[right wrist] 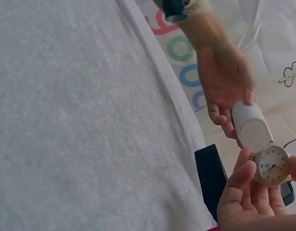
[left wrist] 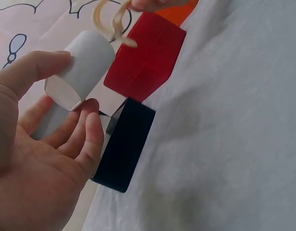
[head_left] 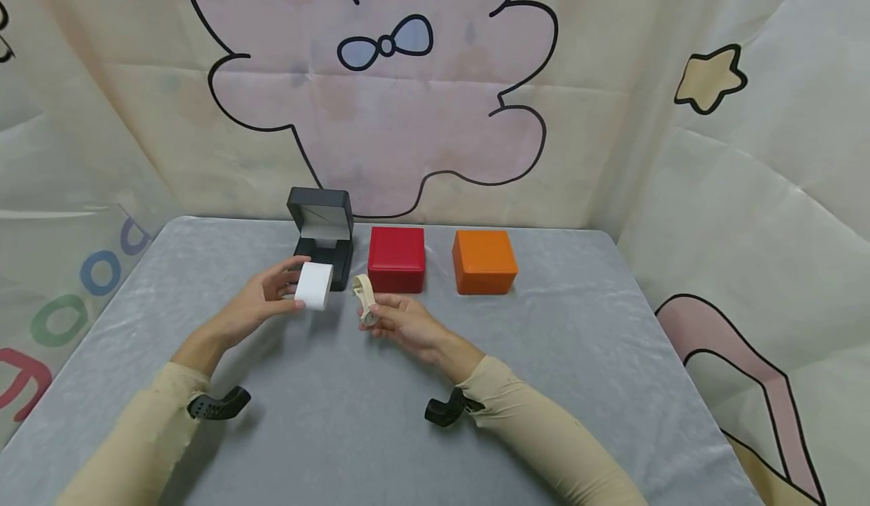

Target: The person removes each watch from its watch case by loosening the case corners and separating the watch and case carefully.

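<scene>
My left hand (head_left: 261,294) pinches a white watch cushion (head_left: 314,285) between thumb and fingers, raised in front of an open black watch box (head_left: 325,226). In the left wrist view the cushion (left wrist: 83,70) shows as a rounded hollow-ended sleeve, thumb on top and fingers beneath. My right hand (head_left: 414,326) holds a cream-strapped wristwatch (head_left: 365,298) just right of the cushion. The right wrist view shows its round dial (right wrist: 273,166) facing up between thumb and fingers, close to the cushion's end. The strap (left wrist: 109,19) forms a loop.
A red box (head_left: 396,260) and an orange box (head_left: 485,262), both closed, stand right of the black box near the table's back edge. A grey-blue cloth covers the table (head_left: 353,423). Printed curtains (head_left: 605,75) hang behind and at the sides.
</scene>
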